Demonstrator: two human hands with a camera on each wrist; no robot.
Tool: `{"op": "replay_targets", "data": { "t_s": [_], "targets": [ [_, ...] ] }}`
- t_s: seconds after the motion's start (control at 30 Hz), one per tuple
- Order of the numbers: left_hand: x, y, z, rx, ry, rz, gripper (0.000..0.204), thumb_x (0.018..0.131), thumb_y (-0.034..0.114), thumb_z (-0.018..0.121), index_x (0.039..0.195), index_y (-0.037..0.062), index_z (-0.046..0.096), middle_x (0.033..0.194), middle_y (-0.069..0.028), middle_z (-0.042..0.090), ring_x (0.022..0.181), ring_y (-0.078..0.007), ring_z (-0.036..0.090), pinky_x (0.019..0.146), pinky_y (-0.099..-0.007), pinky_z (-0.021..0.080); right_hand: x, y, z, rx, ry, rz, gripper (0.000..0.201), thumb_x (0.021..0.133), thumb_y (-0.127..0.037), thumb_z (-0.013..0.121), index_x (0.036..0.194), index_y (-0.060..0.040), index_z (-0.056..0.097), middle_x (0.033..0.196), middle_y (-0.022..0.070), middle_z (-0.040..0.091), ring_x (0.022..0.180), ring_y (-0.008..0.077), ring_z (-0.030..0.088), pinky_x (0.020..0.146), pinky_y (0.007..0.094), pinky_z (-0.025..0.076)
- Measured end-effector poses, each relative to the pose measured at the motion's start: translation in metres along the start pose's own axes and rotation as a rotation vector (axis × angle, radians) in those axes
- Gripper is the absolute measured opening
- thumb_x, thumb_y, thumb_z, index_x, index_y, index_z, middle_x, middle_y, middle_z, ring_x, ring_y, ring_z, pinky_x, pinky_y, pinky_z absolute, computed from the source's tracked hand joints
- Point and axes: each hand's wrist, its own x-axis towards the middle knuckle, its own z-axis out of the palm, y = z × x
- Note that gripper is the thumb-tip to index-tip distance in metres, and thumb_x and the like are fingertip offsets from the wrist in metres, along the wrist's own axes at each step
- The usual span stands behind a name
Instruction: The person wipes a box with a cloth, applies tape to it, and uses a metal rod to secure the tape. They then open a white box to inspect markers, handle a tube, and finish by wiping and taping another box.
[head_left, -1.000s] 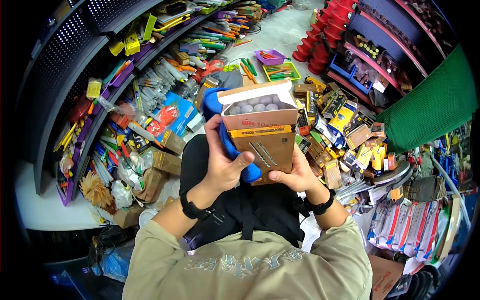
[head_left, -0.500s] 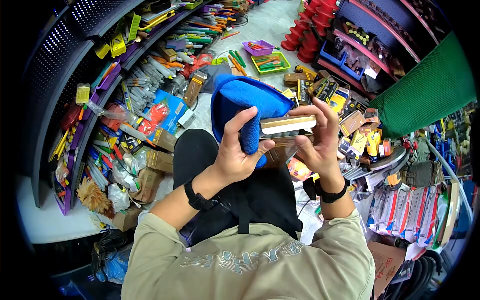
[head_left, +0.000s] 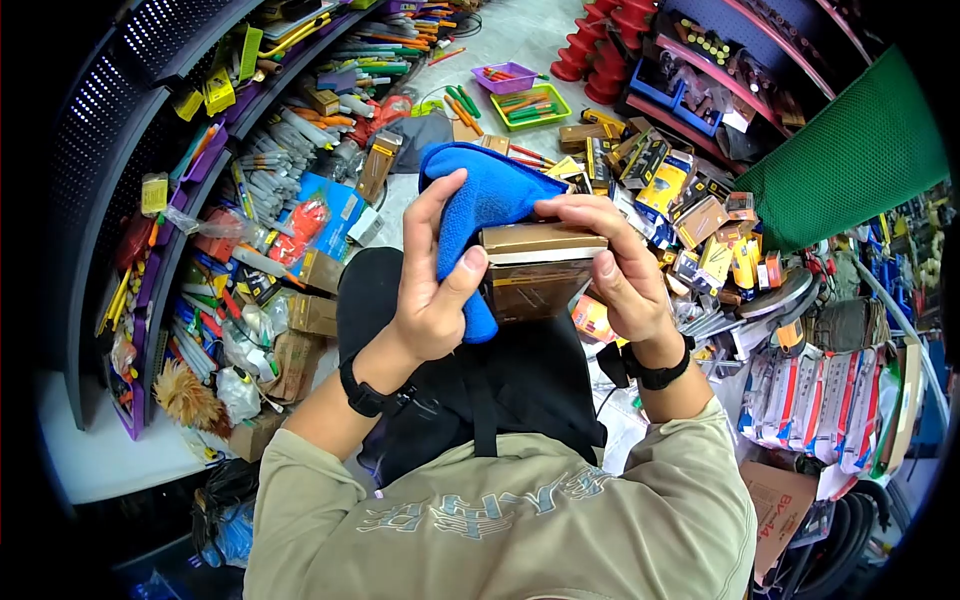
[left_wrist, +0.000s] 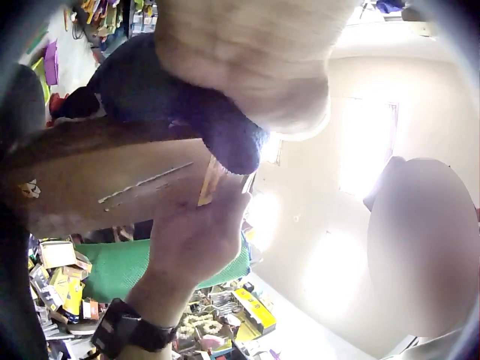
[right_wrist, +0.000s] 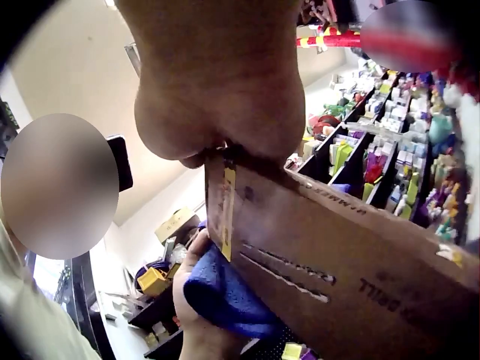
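Note:
A brown cardboard box (head_left: 545, 285) with a drill-bit picture on its face (right_wrist: 300, 274) is held over the lap. Its top (head_left: 545, 237) is covered by the flap, with a pale edge along the front. My left hand (head_left: 425, 305) grips a folded blue cloth (head_left: 490, 185), thumb at the box's upper left corner. The cloth bunches against the box's left side and drapes behind it. My right hand (head_left: 632, 295) holds the box's right side, thumb at the near top edge and fingers reaching over the far side.
A heap of small boxes (head_left: 700, 215) lies to the right, before a green mesh sheet (head_left: 850, 150). A dark shelf (head_left: 110, 200) and piles of long wrapped tools (head_left: 285, 150) stand left. Purple (head_left: 505, 77) and yellow-green baskets (head_left: 530, 107) sit ahead on the floor.
The box top stood open a second ago, showing round grey ends inside; now the flap covers it. The box has tilted, and more cloth shows behind it. The right hand has moved up its side.

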Motion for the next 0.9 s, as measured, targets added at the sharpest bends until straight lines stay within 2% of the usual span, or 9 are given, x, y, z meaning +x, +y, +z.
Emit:
{"op": "replay_targets", "data": {
  "t_s": [0.07, 0.17, 0.3, 0.47, 0.5, 0.6, 0.63, 0.73, 0.9],
  "targets": [
    [0.001, 0.0, -0.002, -0.113, -0.01, -0.011, 0.061, 0.104, 0.016, 0.059, 0.154, 0.0003, 0.029, 0.148, -0.0152, 0.043, 0.134, -0.0213, 0.046, 0.114, -0.037, 0.036, 0.001, 0.001, 0.0, -0.002, -0.021, 0.0, 0.044, 0.108, -0.026, 0.049, 0.141, 0.0028, 0.055, 0.143, 0.0184, 0.058, 0.13, 0.0301, 0.055, 0.113, 0.0426, 0.039],
    [0.002, -0.007, -0.008, 0.177, -0.047, 0.061, 0.061, 0.104, 0.027, 0.064, 0.151, 0.0006, 0.035, 0.147, -0.0127, 0.045, 0.132, -0.0203, 0.048, 0.112, -0.0354, 0.038, 0.004, -0.003, 0.001, -0.041, -0.071, -0.008, 0.039, 0.106, -0.022, 0.051, 0.135, 0.002, 0.062, 0.141, 0.0198, 0.06, 0.133, 0.0325, 0.055, 0.112, 0.0439, 0.041],
    [0.002, -0.007, -0.006, 0.212, -0.024, 0.068, 0.057, 0.104, 0.026, 0.064, 0.149, 0.0013, 0.04, 0.145, -0.0116, 0.047, 0.129, -0.0196, 0.05, 0.11, -0.0348, 0.04, 0.008, 0.001, 0.003, -0.12, -0.066, -0.035, 0.036, 0.105, -0.019, 0.052, 0.133, 0.0014, 0.063, 0.135, 0.0196, 0.065, 0.128, 0.0326, 0.06, 0.109, 0.0439, 0.045],
    [0.006, -0.004, -0.004, 0.54, -0.002, 0.289, 0.051, 0.1, 0.025, 0.069, 0.141, 0.0008, 0.051, 0.125, -0.0145, 0.062, 0.106, -0.0231, 0.063, 0.096, -0.0332, 0.05, 0.011, 0.008, 0.004, -0.121, 0.031, -0.095, 0.026, 0.102, -0.011, 0.055, 0.122, 0.0011, 0.067, 0.122, 0.0182, 0.072, 0.115, 0.0321, 0.069, 0.1, 0.0412, 0.053],
    [0.011, -0.003, -0.001, 0.461, 0.017, 0.333, 0.043, 0.098, 0.022, 0.071, 0.135, 0.0029, 0.059, 0.112, -0.0157, 0.067, 0.095, -0.0266, 0.067, 0.085, -0.034, 0.053, 0.011, 0.008, 0.004, -0.13, 0.043, -0.111, 0.026, 0.101, -0.007, 0.053, 0.12, 0.0012, 0.068, 0.12, 0.0191, 0.073, 0.112, 0.032, 0.071, 0.097, 0.0405, 0.054],
    [0.013, 0.0, -0.007, 0.492, -0.093, 0.315, 0.036, 0.097, 0.021, 0.072, 0.129, 0.0061, 0.067, 0.104, -0.0157, 0.069, 0.088, -0.0288, 0.068, 0.079, -0.0352, 0.054, 0.009, 0.008, 0.002, -0.12, 0.061, -0.1, 0.026, 0.099, -0.006, 0.052, 0.118, 0.0016, 0.069, 0.12, 0.0204, 0.072, 0.111, 0.0316, 0.071, 0.096, 0.0401, 0.055],
    [0.015, 0.0, -0.001, 0.428, -0.037, 0.337, 0.032, 0.095, 0.022, 0.074, 0.123, 0.0076, 0.072, 0.1, -0.0162, 0.07, 0.085, -0.0304, 0.069, 0.076, -0.0349, 0.055, 0.008, 0.008, 0.001, -0.12, 0.061, -0.098, 0.026, 0.099, -0.006, 0.052, 0.118, 0.0016, 0.069, 0.12, 0.0204, 0.072, 0.111, 0.0316, 0.071, 0.096, 0.0401, 0.055],
    [0.015, -0.001, -0.003, 0.405, -0.093, 0.326, 0.035, 0.099, 0.029, 0.07, 0.124, 0.0045, 0.07, 0.112, -0.0223, 0.071, 0.1, -0.0308, 0.071, 0.086, -0.0344, 0.054, 0.006, 0.01, 0.0, -0.122, 0.065, -0.124, 0.025, 0.097, -0.005, 0.054, 0.115, 0.0021, 0.07, 0.118, 0.0214, 0.073, 0.109, 0.0322, 0.072, 0.095, 0.0397, 0.055],
    [0.023, -0.003, -0.013, 0.397, -0.16, 0.337, 0.034, 0.094, 0.026, 0.074, 0.123, 0.0079, 0.073, 0.11, -0.0216, 0.071, 0.097, -0.0317, 0.071, 0.082, -0.035, 0.055, 0.006, 0.016, -0.004, -0.128, 0.019, -0.213, 0.027, 0.095, -0.004, 0.058, 0.119, 0.0, 0.071, 0.121, 0.0215, 0.071, 0.11, 0.0334, 0.071, 0.094, 0.0405, 0.055]
  ]
}}
